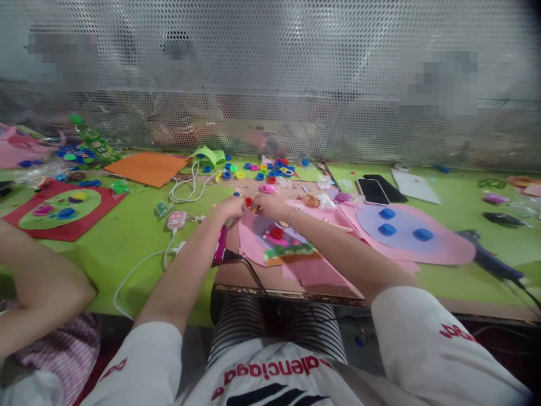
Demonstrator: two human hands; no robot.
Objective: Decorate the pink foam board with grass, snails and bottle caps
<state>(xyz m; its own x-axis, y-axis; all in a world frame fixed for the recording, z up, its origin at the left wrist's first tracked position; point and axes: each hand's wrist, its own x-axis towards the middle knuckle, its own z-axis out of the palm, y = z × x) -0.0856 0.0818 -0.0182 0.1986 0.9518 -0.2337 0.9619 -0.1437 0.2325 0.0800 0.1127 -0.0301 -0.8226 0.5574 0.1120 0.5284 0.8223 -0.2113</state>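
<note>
My left hand (233, 210) is closed, its fingertips at a small red bottle cap (248, 201). Close on the cap's other side, my right hand (270, 206) has its fingers bent together; what they pinch is too small to make out. Below them lies a pink paper picture with a lilac oval (258, 234), a red cap (276, 233) and a green, crinkled strip (291, 250). By my left wrist is a magenta tool (220, 246), with a black cord beside it.
Many loose bottle caps (270, 167) lie behind my hands. Left are a white cable (186, 198), orange paper (147, 168) and a red card (91, 217), near another person's arm (42, 270). Right are a phone (373, 191), pink paper (448, 242) and a dark glue gun (492, 259).
</note>
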